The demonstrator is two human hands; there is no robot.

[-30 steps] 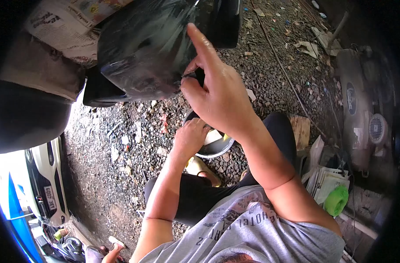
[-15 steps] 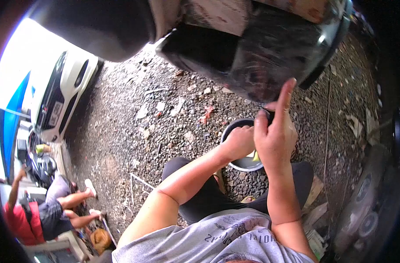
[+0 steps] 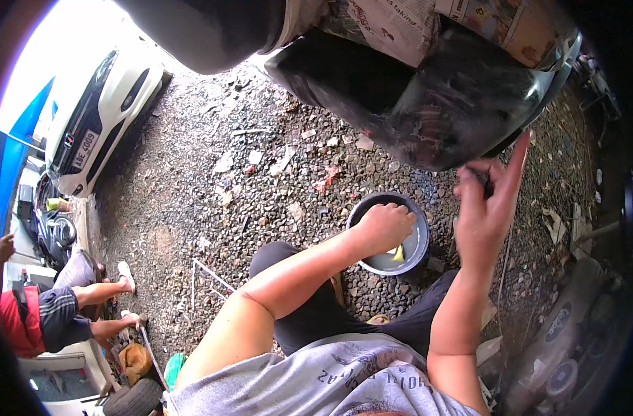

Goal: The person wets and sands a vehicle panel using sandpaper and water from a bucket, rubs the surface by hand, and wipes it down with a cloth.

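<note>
My left hand [image 3: 384, 227] is closed in a loose fist over the round grey basin [image 3: 422, 258]; whatever its fingers hold is hidden. Shallow cloudy liquid lies in the basin, along with a yellow piece [image 3: 399, 254] just below my wrist. My right hand [image 3: 488, 201] is raised to the right of the basin, index finger stretched out near the lower edge of a black car body panel [image 3: 441, 118]. Between its thumb and other fingers is a small dark piece [image 3: 477, 175]. The panel has dull, scuffed patches, and printed paper [image 3: 392, 28] covers the area above it.
Gravel [image 3: 261, 187] with scraps of litter spreads around me. A white car [image 3: 115, 118] stands at left. Below it are a person in a red top [image 3: 22, 322] and a motorcycle [image 3: 56, 232]. A tyre [image 3: 133, 399] lies lower left; dusty round parts [image 3: 562, 374] sit at right.
My right hand has moved right, away from the basin, uncovering its right side. My left hand stays over the basin. The view has shifted slightly, and the person at left has lowered an arm.
</note>
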